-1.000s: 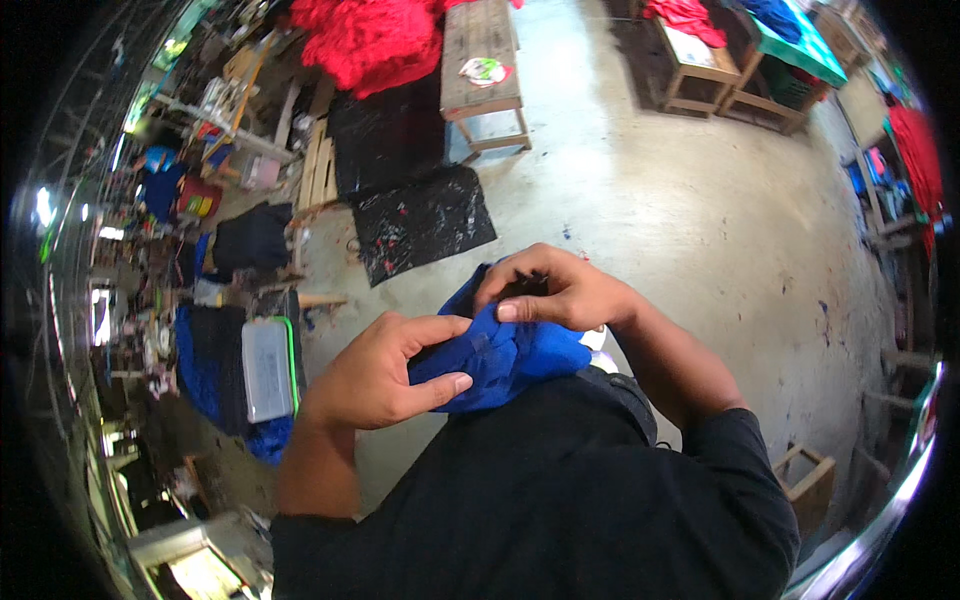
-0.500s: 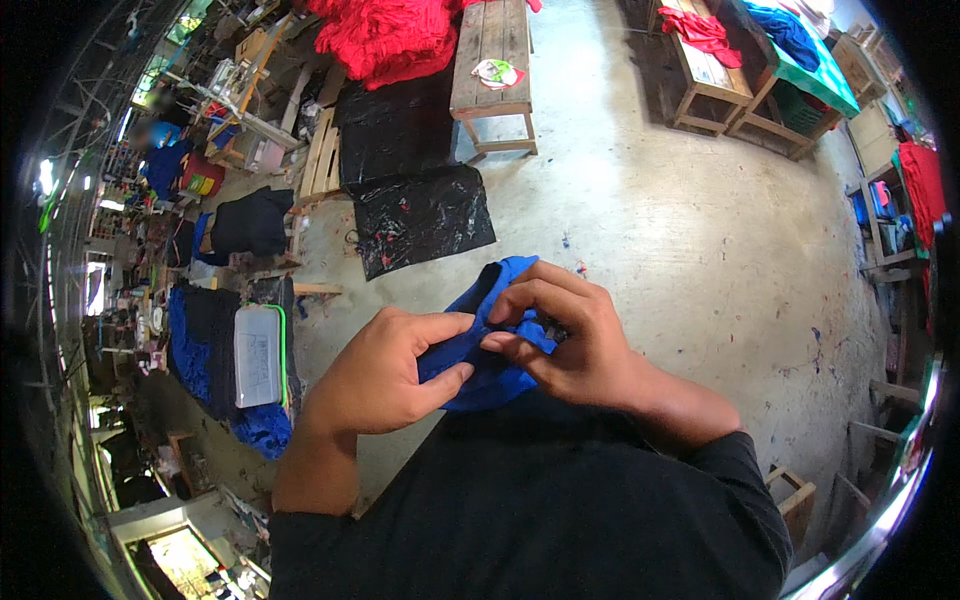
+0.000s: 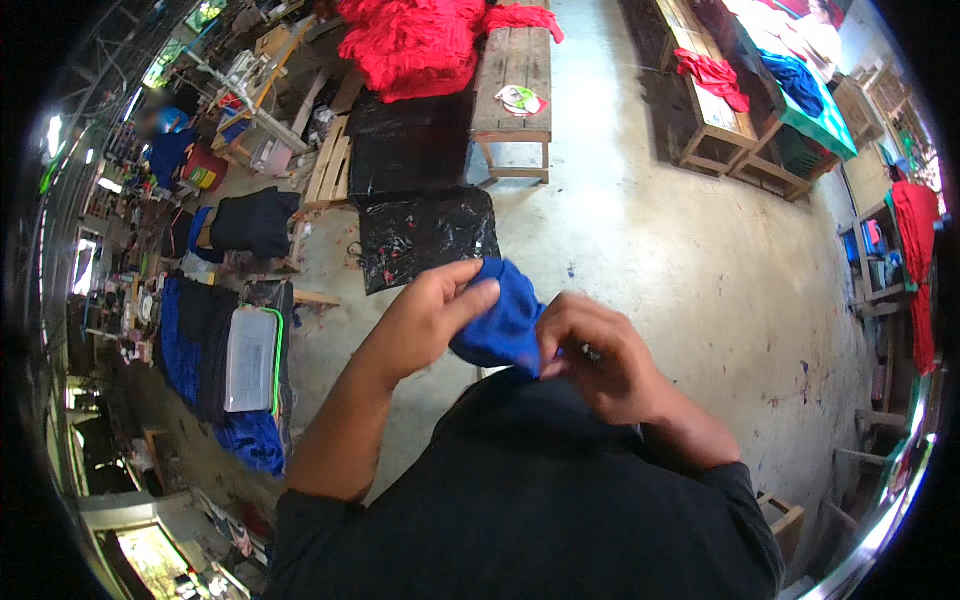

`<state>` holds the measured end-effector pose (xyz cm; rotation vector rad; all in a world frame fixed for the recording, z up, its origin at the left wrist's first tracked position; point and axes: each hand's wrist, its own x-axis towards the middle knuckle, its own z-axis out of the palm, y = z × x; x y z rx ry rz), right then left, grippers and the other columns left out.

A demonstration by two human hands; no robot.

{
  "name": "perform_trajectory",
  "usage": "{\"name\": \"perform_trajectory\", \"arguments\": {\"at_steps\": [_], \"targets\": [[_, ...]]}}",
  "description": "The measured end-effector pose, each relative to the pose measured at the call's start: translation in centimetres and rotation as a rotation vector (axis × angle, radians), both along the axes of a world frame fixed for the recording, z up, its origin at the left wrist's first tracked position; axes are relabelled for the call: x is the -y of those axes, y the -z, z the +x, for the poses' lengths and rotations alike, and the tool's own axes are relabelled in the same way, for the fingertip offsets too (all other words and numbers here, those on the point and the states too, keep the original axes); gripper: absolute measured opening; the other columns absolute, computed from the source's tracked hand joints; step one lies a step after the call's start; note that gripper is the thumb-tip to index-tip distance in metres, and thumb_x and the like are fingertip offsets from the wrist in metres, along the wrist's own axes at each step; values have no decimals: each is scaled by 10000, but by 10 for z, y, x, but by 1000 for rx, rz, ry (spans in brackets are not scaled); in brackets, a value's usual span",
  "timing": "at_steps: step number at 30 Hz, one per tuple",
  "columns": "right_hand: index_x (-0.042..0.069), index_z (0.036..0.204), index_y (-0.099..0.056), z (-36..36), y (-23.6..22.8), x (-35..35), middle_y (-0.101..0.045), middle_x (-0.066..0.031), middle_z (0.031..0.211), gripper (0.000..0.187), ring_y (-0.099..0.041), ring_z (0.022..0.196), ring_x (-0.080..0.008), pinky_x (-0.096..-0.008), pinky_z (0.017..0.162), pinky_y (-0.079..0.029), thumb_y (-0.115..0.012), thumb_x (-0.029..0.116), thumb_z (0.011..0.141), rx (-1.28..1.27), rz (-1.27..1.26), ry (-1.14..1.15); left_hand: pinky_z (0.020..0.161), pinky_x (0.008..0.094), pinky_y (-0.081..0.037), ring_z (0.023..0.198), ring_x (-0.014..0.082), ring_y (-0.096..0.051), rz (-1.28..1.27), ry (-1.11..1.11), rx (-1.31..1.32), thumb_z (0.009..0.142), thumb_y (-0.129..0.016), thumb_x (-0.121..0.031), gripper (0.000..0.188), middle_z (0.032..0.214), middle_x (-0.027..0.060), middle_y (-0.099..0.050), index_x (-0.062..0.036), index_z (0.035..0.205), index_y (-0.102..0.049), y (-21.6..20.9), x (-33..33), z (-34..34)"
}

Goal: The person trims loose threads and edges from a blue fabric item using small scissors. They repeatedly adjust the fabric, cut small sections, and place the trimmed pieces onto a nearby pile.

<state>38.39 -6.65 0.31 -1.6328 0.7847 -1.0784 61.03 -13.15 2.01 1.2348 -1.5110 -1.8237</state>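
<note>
A bunched piece of bright blue cloth point(image 3: 500, 322) is held in front of my chest, above a bare concrete floor. My left hand point(image 3: 425, 320) grips its left side, thumb on top and fingers curled under. My right hand point(image 3: 598, 358) pinches its lower right edge with closed fingers. Both forearms come up from my black shirt at the bottom of the view. Part of the cloth is hidden behind my fingers.
A black plastic sheet point(image 3: 425, 235) lies on the floor just beyond my hands. A wooden bench point(image 3: 512, 90) stands farther off beside a heap of red cloth point(image 3: 415, 40). Dark and blue fabrics with a clear plastic box point(image 3: 250, 358) lie at left. Wooden tables point(image 3: 715, 120) stand at upper right.
The blue cloth has been gathered into a smaller bundle. My right hand slid from on top of it to its lower right edge; my left hand shifted up onto its left side.
</note>
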Motion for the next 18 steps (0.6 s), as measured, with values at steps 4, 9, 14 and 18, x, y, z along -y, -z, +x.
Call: {"name": "perform_trajectory", "arguments": {"at_steps": [4, 9, 14, 18], "targets": [[9, 934, -605, 31, -7, 4, -532, -86, 1065, 240, -586, 985, -204, -329, 834, -509, -643, -193, 810, 71, 97, -259, 1068, 296, -394, 1141, 133, -576, 241, -224, -248, 1045, -558, -283, 448, 1207, 82, -630, 47, 1348, -528, 25, 1, -2], [39, 923, -632, 74, -16, 13, -484, -98, 1151, 249, -578, 1062, -258, -373, 889, -530, -698, -161, 788, -66, 10, 34, 1005, 311, -483, 1177, 152, -568, -113, 181, -526, 917, -648, -633, 901, 1310, 133, -558, 85, 1411, -421, 68, 1, 30], [26, 910, -634, 86, -21, 15, -496, -115, 1141, 239, -590, 1079, -286, -389, 884, -540, -717, -149, 771, -114, 21, -9, 934, 296, -528, 1154, 162, -583, -85, 43, -311, 866, -582, -771, 1012, 1304, 140, -542, 68, 1406, -415, 53, 2, 33], [12, 911, -634, 93, -22, 18, -515, -135, 1140, 219, -607, 1057, -306, -392, 876, -544, -726, -130, 771, -177, 11, 16, 910, 287, -536, 1104, 162, -605, -84, 32, -225, 942, -570, -642, 799, 1229, 127, -572, 31, 1356, -451, 29, 2, 34]]}}
